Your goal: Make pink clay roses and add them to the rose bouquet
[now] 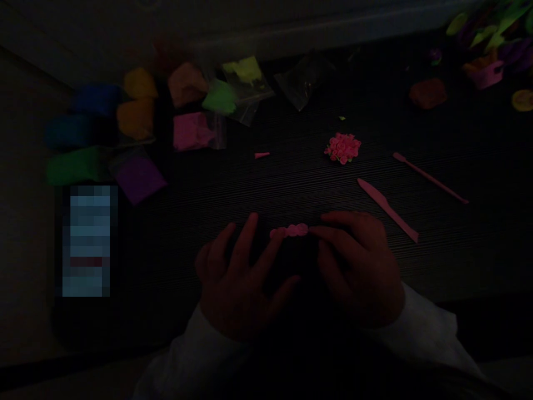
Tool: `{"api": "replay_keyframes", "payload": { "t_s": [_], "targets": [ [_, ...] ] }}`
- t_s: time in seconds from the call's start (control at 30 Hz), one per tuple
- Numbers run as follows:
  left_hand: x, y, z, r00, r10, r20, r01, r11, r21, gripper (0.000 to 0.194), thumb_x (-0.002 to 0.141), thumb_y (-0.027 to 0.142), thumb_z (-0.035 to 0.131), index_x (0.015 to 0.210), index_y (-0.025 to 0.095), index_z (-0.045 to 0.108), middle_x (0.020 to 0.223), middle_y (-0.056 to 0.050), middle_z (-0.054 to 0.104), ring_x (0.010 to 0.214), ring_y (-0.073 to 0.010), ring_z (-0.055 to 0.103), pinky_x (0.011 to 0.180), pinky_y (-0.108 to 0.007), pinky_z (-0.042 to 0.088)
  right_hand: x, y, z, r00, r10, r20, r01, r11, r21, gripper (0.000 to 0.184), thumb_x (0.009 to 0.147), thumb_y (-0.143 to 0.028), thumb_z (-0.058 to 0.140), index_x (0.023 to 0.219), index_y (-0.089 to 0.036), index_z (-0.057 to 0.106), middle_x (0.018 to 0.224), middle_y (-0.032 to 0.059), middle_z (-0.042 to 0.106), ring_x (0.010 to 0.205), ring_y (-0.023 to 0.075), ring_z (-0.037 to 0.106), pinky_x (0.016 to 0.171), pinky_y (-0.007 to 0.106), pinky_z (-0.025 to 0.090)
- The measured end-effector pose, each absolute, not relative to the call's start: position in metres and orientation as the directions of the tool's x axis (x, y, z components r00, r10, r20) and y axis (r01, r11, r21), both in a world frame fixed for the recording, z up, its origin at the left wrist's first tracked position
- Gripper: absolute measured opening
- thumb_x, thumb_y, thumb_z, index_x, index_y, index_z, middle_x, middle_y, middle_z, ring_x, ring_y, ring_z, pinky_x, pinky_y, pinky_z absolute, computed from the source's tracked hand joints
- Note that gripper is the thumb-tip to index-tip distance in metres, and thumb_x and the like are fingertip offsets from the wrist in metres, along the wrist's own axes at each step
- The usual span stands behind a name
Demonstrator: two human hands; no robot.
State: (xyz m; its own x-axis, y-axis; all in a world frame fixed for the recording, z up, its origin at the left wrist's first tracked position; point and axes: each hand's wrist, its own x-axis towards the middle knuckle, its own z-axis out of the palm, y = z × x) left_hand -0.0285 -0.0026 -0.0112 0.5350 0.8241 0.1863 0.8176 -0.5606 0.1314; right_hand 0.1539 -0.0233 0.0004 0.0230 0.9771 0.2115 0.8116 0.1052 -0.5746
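The scene is very dark. A short strip of pink clay [289, 231] lies on the dark ribbed table [291, 183] just ahead of me. My left hand [239, 278] rests with fingers spread, its fingertips at the strip's left end. My right hand [358, 266] touches the strip's right end with curled fingers. Whether either hand pinches the strip is unclear. A pink clay flower cluster [342, 148] sits farther back, and a small pink clay bit [261, 155] lies to its left.
Bags of coloured clay [137, 119] lie at the back left. A lit phone [87, 241] lies at the left. Two pink modelling tools [387, 208] [428, 178] lie to the right. An orange lump [427, 93] and clay figures [491, 50] sit at the back right.
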Motion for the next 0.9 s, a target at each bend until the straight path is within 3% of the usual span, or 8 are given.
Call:
{"api": "replay_keyframes", "payload": {
  "t_s": [0.9],
  "targets": [
    [-0.026, -0.0011, -0.0132, 0.549, 0.815, 0.184, 0.803, -0.576, 0.154, 0.062, 0.059, 0.048, 0.06, 0.117, 0.03, 0.045, 0.137, -0.007, 0.021, 0.114, -0.0356, 0.028, 0.089, -0.049, 0.024, 0.1549, -0.024, 0.0003, 0.018, 0.977, 0.212, 0.809, 0.111, -0.577, 0.023, 0.072, -0.02, 0.049, 0.093, -0.017, 0.06, 0.101, 0.0076, 0.053, 0.093, 0.0206, 0.046, 0.084, 0.042, 0.035]
  ]
}}
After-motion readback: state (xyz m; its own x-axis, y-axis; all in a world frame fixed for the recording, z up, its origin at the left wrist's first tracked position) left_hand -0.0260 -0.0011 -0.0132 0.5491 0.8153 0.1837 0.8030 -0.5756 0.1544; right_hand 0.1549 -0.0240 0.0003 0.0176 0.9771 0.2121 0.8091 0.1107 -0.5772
